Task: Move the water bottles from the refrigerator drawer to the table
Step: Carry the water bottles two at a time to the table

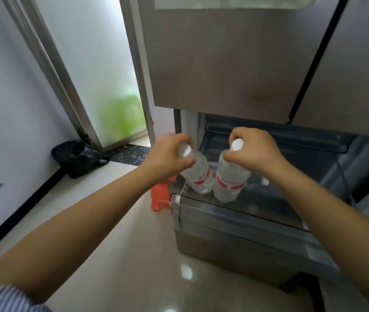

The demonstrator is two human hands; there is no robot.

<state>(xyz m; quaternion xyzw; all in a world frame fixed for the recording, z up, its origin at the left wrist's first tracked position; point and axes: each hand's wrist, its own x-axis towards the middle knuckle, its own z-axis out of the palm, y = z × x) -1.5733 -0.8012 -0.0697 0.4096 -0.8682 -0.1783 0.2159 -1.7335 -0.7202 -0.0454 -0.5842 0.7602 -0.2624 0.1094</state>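
Note:
The refrigerator drawer (235, 212) stands pulled out below the closed upper doors. My left hand (167, 157) grips the neck of a clear water bottle (199, 176) with a white cap and a red label. My right hand (253, 152) grips the neck of a second, similar water bottle (230, 183). Both bottles hang side by side above the drawer's front left corner, tilted slightly. Another white cap (265, 181) shows deeper in the drawer, just past my right wrist. The table is not in view.
The brown upper refrigerator doors (224, 64) hang right above the drawer. An orange stool (160, 199) sits on the tile floor left of the drawer. A black bag (77, 157) lies by the wall near a frosted glass door (102, 75).

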